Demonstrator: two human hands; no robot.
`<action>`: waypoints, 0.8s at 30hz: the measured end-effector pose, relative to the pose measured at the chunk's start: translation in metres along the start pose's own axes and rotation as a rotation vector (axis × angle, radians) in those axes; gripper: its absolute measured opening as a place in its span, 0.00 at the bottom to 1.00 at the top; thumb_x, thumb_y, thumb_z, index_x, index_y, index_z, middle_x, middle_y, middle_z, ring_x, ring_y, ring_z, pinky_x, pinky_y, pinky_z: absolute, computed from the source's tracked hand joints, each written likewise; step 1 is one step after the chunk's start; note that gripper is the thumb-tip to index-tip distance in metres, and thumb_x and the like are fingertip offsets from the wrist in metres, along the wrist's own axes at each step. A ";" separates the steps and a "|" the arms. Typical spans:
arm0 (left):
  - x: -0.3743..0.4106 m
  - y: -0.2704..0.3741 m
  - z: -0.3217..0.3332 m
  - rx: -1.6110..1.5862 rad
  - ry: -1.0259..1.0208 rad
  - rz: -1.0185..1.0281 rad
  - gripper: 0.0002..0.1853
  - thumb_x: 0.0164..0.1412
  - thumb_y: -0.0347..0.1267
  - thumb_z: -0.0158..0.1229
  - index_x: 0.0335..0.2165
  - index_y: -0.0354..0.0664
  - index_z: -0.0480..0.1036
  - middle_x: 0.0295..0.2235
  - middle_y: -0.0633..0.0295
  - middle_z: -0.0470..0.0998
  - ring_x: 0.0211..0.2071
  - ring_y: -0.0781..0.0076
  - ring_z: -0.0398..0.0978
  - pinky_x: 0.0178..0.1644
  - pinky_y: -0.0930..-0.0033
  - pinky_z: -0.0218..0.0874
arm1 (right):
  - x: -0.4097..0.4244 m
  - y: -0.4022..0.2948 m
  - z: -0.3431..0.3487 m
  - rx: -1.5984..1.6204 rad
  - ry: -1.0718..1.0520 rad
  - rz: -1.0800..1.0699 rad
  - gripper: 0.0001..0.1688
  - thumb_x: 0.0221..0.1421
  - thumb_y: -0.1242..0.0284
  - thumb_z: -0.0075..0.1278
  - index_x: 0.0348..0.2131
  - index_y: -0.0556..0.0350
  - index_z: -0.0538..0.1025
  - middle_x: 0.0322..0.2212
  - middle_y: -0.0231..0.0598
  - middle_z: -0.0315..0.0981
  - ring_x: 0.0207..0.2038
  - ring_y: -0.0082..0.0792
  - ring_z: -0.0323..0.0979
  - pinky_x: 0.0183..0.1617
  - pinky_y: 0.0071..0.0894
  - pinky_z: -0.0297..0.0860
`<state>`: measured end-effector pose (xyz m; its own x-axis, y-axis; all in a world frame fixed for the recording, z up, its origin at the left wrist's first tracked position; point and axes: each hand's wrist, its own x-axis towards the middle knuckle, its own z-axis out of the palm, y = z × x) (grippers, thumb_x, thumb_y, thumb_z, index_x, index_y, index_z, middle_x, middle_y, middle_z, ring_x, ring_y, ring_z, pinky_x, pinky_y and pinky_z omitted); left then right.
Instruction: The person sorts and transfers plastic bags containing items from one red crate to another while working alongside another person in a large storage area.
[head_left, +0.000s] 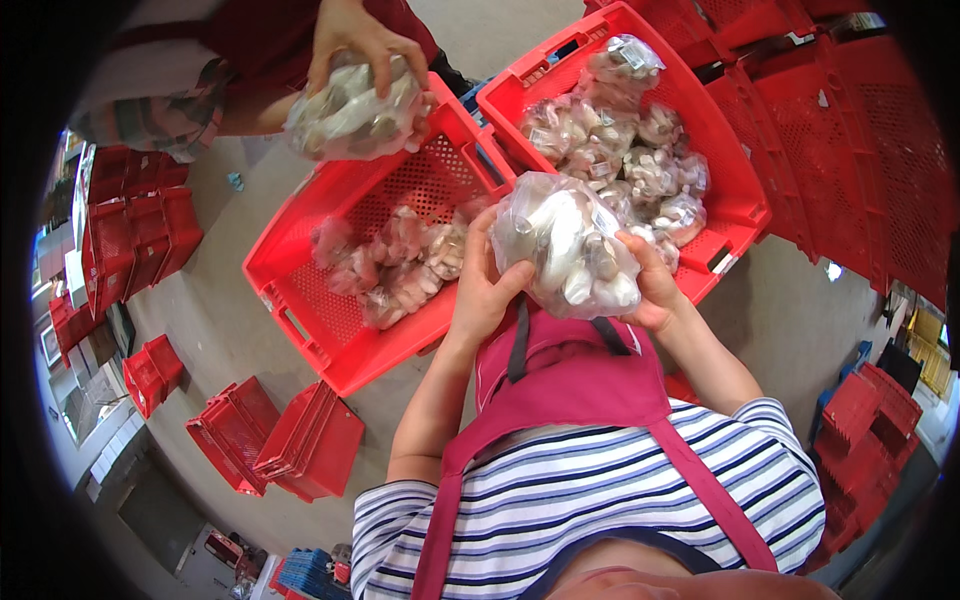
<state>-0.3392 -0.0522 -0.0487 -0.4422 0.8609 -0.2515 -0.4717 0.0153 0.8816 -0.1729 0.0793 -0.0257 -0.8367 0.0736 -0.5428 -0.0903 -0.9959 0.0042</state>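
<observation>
A clear plastic bag of mushrooms (570, 247) is held up between my two hands, above the near edges of two red crates. My left hand (491, 274) grips its left side, thumb on the front. On its right side, my right hand (651, 279) holds it with the fingertips. Below to the left, a red plastic crate (289, 225) holds several bagged mushrooms (405, 277). The right red crate (724, 150) contains a larger heap of bagged mushrooms (600, 142), some with labels.
Across the left crate, a co-worker's hands (360, 45) hold another mushroom bag (356, 112). Tall stacks of red crates (832, 142) stand at the right. More red crates (142, 232) are at the left, with nested ones (311, 442) on the floor at the lower left.
</observation>
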 end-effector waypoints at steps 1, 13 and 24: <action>-0.005 0.003 -0.001 0.006 0.006 -0.005 0.37 0.48 0.28 0.59 0.55 0.38 0.50 0.49 0.57 0.61 0.51 0.67 0.59 0.56 0.66 0.49 | -0.004 0.004 0.002 -0.003 -0.027 0.040 0.36 0.52 0.56 0.47 0.55 0.53 0.59 0.49 0.43 0.64 0.50 0.39 0.65 0.54 0.44 0.63; -0.058 0.052 -0.006 0.198 0.014 0.042 0.32 0.49 0.29 0.58 0.51 0.37 0.54 0.42 0.58 0.67 0.43 0.72 0.67 0.48 0.70 0.59 | -0.024 0.054 0.023 -0.041 0.049 0.094 0.32 0.55 0.51 0.39 0.52 0.50 0.63 0.47 0.40 0.66 0.47 0.38 0.67 0.45 0.46 0.69; -0.075 0.072 -0.008 0.526 0.126 0.229 0.26 0.43 0.34 0.61 0.41 0.35 0.62 0.34 0.54 0.69 0.35 0.67 0.70 0.39 0.69 0.62 | -0.033 0.076 0.039 0.133 -0.054 0.175 0.32 0.56 0.51 0.38 0.52 0.54 0.63 0.46 0.45 0.67 0.44 0.43 0.70 0.42 0.45 0.72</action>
<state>-0.3458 -0.1199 0.0305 -0.5906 0.8055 -0.0480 0.0747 0.1139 0.9907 -0.1735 0.0036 0.0256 -0.8733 -0.0938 -0.4781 -0.0082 -0.9783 0.2069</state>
